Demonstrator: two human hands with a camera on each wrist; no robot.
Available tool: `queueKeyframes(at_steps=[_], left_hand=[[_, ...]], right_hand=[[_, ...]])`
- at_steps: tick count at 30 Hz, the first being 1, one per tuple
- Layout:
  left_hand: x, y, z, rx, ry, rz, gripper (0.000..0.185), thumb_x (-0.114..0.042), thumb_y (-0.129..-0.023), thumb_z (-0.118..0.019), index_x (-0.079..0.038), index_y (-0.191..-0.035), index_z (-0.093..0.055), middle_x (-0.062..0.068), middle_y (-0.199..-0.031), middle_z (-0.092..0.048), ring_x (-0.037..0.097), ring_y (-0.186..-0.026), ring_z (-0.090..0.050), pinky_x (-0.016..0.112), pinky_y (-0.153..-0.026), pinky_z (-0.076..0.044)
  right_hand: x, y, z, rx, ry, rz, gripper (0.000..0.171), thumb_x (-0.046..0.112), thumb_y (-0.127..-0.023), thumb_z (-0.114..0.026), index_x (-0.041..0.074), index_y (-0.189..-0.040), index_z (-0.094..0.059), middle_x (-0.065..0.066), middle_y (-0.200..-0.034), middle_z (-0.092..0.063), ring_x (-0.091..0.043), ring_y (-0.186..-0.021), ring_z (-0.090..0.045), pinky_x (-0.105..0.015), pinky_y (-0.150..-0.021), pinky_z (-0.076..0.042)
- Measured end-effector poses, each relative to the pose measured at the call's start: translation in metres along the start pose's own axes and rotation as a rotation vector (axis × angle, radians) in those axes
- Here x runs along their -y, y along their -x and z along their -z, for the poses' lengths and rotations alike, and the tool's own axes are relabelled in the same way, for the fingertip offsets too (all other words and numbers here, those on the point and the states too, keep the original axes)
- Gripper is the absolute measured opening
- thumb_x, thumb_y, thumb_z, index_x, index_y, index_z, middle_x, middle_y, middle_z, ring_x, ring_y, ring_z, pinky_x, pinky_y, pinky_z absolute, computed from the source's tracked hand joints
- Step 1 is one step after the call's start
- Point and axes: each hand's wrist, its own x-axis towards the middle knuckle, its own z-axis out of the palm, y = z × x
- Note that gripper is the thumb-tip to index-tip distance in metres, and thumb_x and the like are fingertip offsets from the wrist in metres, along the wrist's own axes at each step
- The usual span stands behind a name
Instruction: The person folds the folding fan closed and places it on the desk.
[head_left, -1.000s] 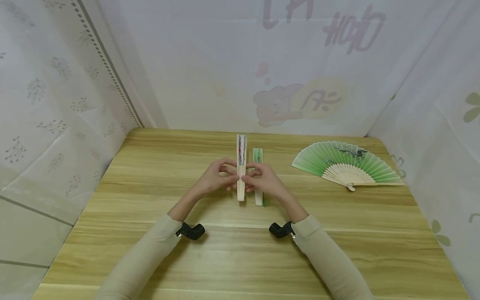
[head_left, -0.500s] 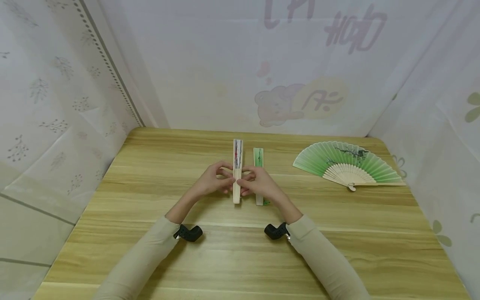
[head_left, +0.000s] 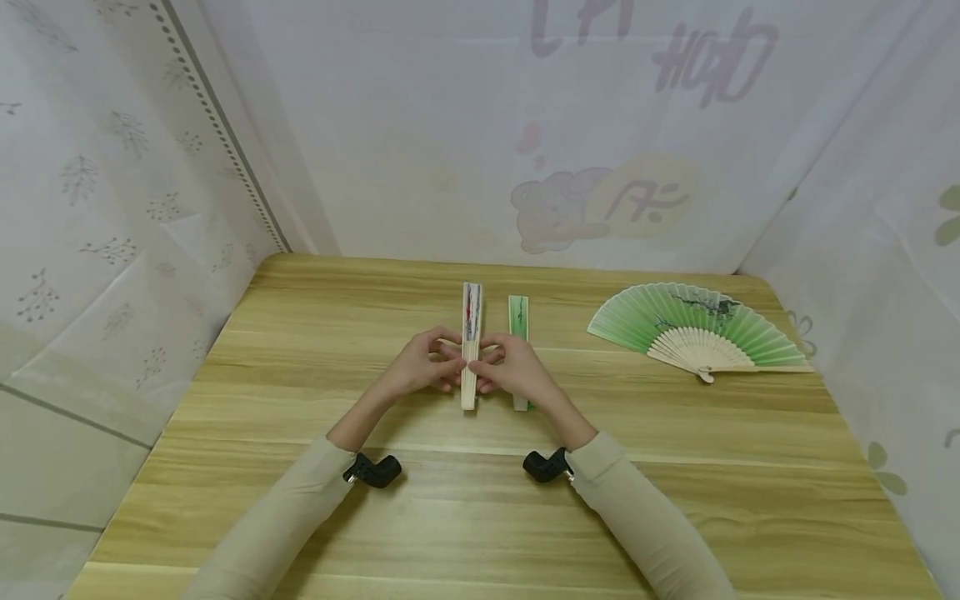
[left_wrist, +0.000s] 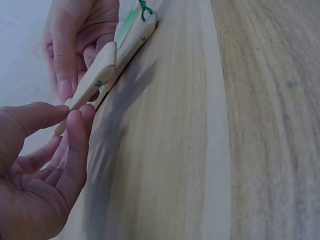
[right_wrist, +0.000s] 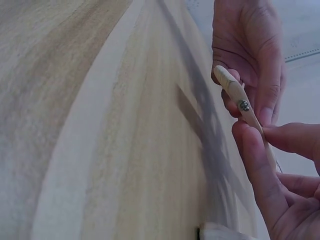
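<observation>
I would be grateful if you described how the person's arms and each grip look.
The left sleeve and right sleeve are long, plain and beige. A bent black left device and a matching right device sit near their ends, with no cables visible. The left grip and right grip wear no gloves.
</observation>
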Motion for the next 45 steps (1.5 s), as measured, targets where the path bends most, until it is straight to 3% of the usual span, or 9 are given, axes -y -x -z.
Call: queueKeyframes(at_steps=[19, 35, 45], left_hand=[[-0.003, 0.0, -0.001, -0.002, -0.072, 0.029, 0.038, 0.005, -0.095, -0.068, 0.011, -0.128, -0.051, 0.021, -0.1, -0.066, 0.032, -0.075, -0.072, 0.035, -0.059, -0.061], [-0.001, -0.002, -0.002, -0.033, -0.122, 0.029, 0.034, 0.004, -0.095, -0.068, 0.009, -0.126, -0.055, 0.02, -0.099, -0.067, 0.026, -0.072, -0.07, 0.035, -0.058, -0.061], [0.001, 0.002, -0.002, -0.029, -0.131, 0.022, 0.038, 0.002, -0.095, -0.069, 0.013, -0.128, -0.054, 0.024, -0.102, -0.067, 0.036, -0.078, -0.071, 0.039, -0.06, -0.061]], right_hand=[[0.007, -0.002, -0.007, 0.014, 0.111, -0.043, 0.041, 0.0, -0.095, -0.07, -0.014, -0.131, -0.055, -0.012, -0.081, -0.072, -0.023, -0.061, -0.071, -0.035, -0.059, -0.061], [0.012, -0.001, -0.01, -0.016, 0.162, -0.057, 0.043, 0.0, -0.096, -0.07, -0.017, -0.132, -0.052, -0.011, -0.079, -0.072, -0.026, -0.063, -0.072, -0.034, -0.059, -0.061], [0.01, -0.003, -0.013, -0.063, 0.217, -0.068, 0.045, 0.004, -0.095, -0.073, -0.016, -0.131, -0.054, -0.01, -0.083, -0.073, -0.023, -0.064, -0.072, -0.031, -0.058, -0.06]])
